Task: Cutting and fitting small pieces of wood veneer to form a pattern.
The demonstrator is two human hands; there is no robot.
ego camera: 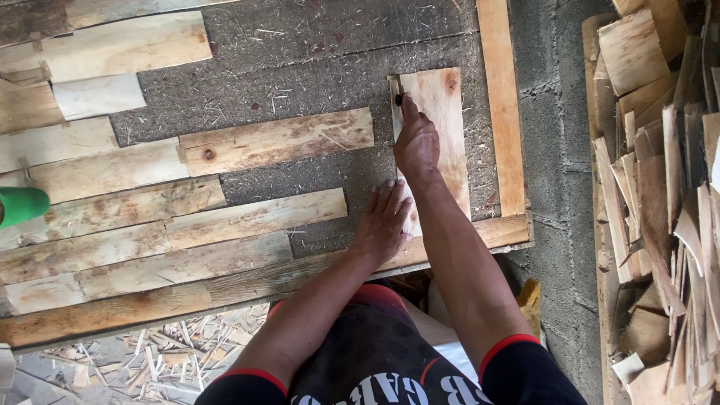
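A pale wooden board (444, 112) lies upright on the grey work surface (300, 67), next to a long wooden edge strip (501, 105). My right hand (416, 142) rests on this board and grips a small dark marker (399, 98) whose tip touches the board's left edge near its top. My left hand (384, 221) lies flat, fingers spread, on the lower left corner of the same board, pressing it down.
Several wooden planks (274, 141) lie in rows across the left of the surface. A green cylindrical object (22, 204) sits at the left edge. A stack of thin wood offcuts (660, 187) fills the right side. Wood shavings (150, 360) litter the floor below.
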